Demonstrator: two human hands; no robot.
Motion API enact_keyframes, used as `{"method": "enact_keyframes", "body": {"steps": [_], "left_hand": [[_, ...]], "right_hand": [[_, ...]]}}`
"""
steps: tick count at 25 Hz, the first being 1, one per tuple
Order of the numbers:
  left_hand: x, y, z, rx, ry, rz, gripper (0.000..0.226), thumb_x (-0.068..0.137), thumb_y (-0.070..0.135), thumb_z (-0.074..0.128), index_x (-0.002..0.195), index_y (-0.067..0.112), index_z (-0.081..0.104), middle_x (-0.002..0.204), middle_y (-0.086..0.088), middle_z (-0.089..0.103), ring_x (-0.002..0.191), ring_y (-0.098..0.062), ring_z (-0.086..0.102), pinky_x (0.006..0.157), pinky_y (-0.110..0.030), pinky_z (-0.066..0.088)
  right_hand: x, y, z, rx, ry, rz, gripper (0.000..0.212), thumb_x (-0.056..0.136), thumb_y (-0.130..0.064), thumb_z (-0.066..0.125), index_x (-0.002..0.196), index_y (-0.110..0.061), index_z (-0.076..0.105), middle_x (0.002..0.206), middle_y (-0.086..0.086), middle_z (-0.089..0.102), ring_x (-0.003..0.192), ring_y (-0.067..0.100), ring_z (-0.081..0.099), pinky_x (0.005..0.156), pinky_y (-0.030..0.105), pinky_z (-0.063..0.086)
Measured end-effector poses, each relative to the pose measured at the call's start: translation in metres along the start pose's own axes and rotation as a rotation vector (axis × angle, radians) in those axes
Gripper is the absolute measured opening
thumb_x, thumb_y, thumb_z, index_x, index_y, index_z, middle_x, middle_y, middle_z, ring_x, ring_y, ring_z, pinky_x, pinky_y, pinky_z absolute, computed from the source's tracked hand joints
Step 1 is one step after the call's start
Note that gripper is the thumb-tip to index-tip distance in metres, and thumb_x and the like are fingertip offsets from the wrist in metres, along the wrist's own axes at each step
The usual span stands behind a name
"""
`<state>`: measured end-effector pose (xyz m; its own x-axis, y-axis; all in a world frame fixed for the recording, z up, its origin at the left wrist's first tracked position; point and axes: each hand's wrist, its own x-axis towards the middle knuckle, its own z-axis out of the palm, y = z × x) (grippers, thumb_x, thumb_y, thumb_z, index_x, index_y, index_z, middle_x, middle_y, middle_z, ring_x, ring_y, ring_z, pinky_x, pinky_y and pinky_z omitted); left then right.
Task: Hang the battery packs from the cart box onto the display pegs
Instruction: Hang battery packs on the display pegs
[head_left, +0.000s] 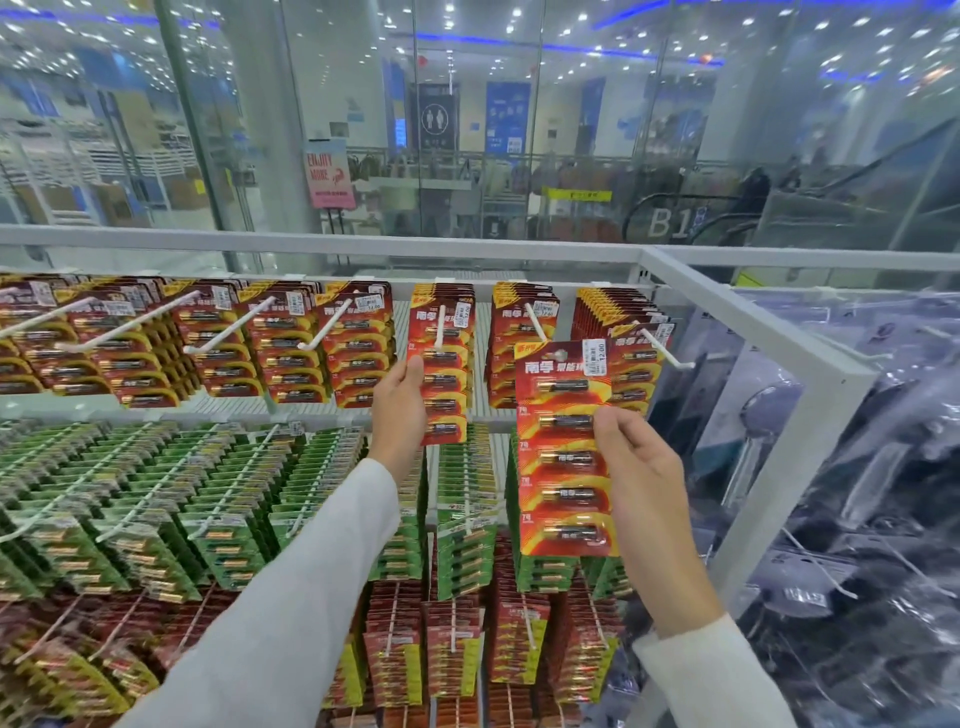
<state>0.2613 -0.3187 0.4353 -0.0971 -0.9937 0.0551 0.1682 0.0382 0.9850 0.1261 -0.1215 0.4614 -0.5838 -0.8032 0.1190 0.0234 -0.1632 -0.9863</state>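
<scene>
Now | right grip (639, 483) pinches battery pack (561, 452) edge | left grip (400, 410) holds hung pack (444, 364)

- Red cardboard battery pack (563, 452), pinched in the right hand (647, 499): right of and before the white wire centre peg (441, 326).
- Left hand (399, 410): below that peg, gripping its hanging red packs (447, 387).
- Green cardboard packs (208, 493): the row beneath the peg.

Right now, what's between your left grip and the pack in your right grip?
Head view: the hanging stack the left grip holds, then a neighbouring red stack.
</scene>
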Motion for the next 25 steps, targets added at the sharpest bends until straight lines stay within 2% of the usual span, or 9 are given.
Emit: {"method": "enact_keyframes", "body": {"steps": [4,7,11,13,16,19,22,24,25], "left_hand": [[0.010,-0.004,0.002,-0.019,-0.007,0.007,0.035,0.111,0.042,0.042,0.116,0.020,0.069,0.105,-0.008,0.079,0.088,-0.025,0.079,0.074,-0.041,0.066],[0.014,-0.005,0.002,-0.026,0.000,0.005,0.033,0.111,0.041,0.043,0.113,0.021,0.070,0.102,-0.006,0.080,0.088,-0.025,0.079,0.072,-0.040,0.065],[0.020,-0.006,0.002,-0.024,0.023,-0.012,0.035,0.111,0.039,0.044,0.114,0.018,0.072,0.101,-0.007,0.080,0.088,-0.028,0.079,0.082,-0.050,0.064],[0.022,-0.007,0.002,-0.016,0.024,-0.016,0.037,0.111,0.040,0.044,0.115,0.016,0.072,0.101,-0.008,0.080,0.088,-0.029,0.079,0.084,-0.055,0.063],[0.027,-0.011,0.001,-0.017,0.028,-0.010,0.037,0.110,0.041,0.047,0.112,0.014,0.072,0.102,-0.011,0.080,0.088,-0.033,0.079,0.084,-0.061,0.062],[0.028,-0.015,0.000,-0.007,0.034,0.023,0.036,0.108,0.042,0.050,0.109,0.014,0.072,0.101,-0.010,0.080,0.088,-0.031,0.079,0.083,-0.059,0.063],[0.029,-0.019,-0.001,0.001,0.050,0.045,0.037,0.106,0.044,0.054,0.109,0.012,0.072,0.100,-0.008,0.080,0.087,-0.027,0.079,0.081,-0.053,0.064],[0.029,-0.022,-0.002,0.025,0.054,0.059,0.037,0.105,0.045,0.054,0.109,0.013,0.072,0.100,-0.006,0.080,0.087,-0.023,0.079,0.081,-0.050,0.065],[0.029,-0.022,-0.003,0.038,0.056,0.073,0.036,0.106,0.045,0.054,0.108,0.014,0.071,0.100,-0.005,0.079,0.088,-0.022,0.079,0.081,-0.049,0.065]], "right_hand": [[0.005,0.005,0.004,-0.012,-0.001,0.009,0.023,0.105,-0.038,0.049,0.103,-0.027,0.069,0.091,-0.009,0.078,0.084,0.013,0.077,0.062,0.024,0.058],[0.014,0.009,0.009,-0.009,-0.004,0.010,0.023,0.106,-0.038,0.048,0.101,-0.028,0.068,0.087,-0.011,0.077,0.081,0.013,0.077,0.060,0.023,0.059],[0.050,0.021,0.027,-0.065,0.012,-0.008,0.028,0.107,-0.041,0.045,0.099,-0.028,0.068,0.092,-0.006,0.078,0.087,0.021,0.077,0.080,0.045,0.062],[0.074,0.029,0.036,-0.098,0.028,-0.015,0.029,0.107,-0.043,0.044,0.102,-0.027,0.068,0.095,-0.003,0.077,0.090,0.018,0.075,0.084,0.046,0.062],[0.106,0.038,0.047,-0.136,0.059,-0.046,0.033,0.108,-0.041,0.043,0.098,-0.019,0.065,0.083,0.004,0.069,0.071,0.011,0.067,0.066,0.036,0.058],[0.132,0.043,0.056,-0.189,0.099,-0.060,0.032,0.108,-0.037,0.044,0.089,-0.017,0.060,0.075,0.009,0.055,0.062,0.017,0.053,0.057,0.041,0.046],[0.150,0.046,0.062,-0.174,0.118,-0.036,0.027,0.108,-0.034,0.046,0.089,-0.025,0.063,0.087,0.014,0.070,0.070,0.032,0.068,0.063,0.048,0.058],[0.157,0.050,0.062,-0.165,0.130,-0.038,0.025,0.108,-0.033,0.047,0.090,-0.026,0.064,0.079,0.005,0.068,0.065,0.020,0.068,0.055,0.035,0.058],[0.160,0.052,0.062,-0.177,0.141,-0.046,0.024,0.108,-0.032,0.048,0.092,-0.024,0.064,0.074,-0.001,0.063,0.057,0.009,0.061,0.049,0.025,0.050]]}}
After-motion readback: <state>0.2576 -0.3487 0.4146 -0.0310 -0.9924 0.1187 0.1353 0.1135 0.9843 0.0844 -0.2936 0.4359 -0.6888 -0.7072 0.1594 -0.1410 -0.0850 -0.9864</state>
